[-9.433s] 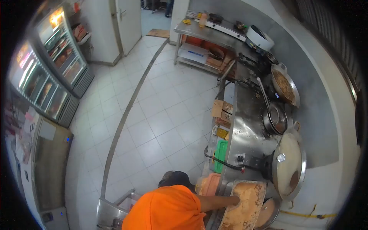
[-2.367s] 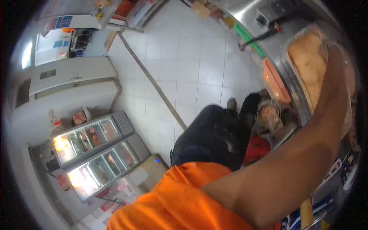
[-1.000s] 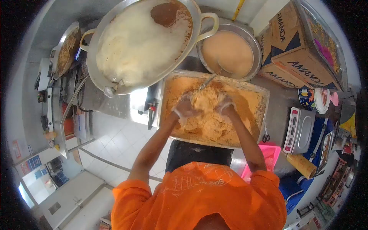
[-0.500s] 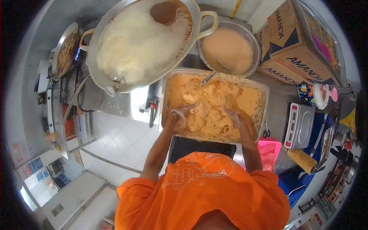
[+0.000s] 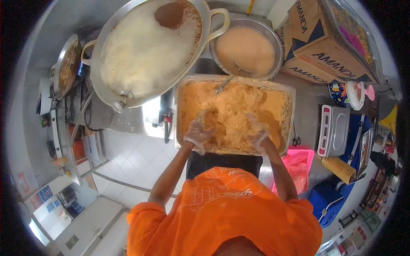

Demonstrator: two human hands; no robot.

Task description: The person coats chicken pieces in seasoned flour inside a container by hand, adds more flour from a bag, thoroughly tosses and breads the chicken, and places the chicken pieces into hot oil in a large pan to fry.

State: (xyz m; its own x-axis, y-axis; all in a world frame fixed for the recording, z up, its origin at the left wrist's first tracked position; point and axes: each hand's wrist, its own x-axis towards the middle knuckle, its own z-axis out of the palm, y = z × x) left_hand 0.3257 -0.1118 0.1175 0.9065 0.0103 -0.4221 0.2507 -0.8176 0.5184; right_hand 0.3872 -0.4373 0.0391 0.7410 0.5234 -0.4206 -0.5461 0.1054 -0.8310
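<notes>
My left hand [image 5: 200, 131] and my right hand [image 5: 258, 131] wear thin clear plastic gloves. Both are in a large rectangular tray [image 5: 292, 112] of orange breading flour [image 5: 273, 100]. A heap of flour-coated pieces [image 5: 232, 117] lies between them, its shapes blurred. My left hand touches the heap's left side, my right hand its right side. Motion blur and flour hide the fingers, so their grip is unclear. A ladle [image 5: 225, 83] rests in a metal bowl [image 5: 277, 64] of orange batter, its handle reaching over the tray's far edge.
A wide two-handled pan [image 5: 96, 81] of foaming, steaming oil stands far left, with a metal utensil [image 5: 118, 105] at its rim. Cardboard boxes [image 5: 329, 42] stand far right. Scissors [image 5: 296, 140], a scale [image 5: 338, 131] and a pink basket [image 5: 305, 160] are right of the tray.
Both gloved hands have come nearer the tray's front side, and the heap between them looks more smeared and dusted. The whole view has shifted slightly, with surroundings appearing further left.
</notes>
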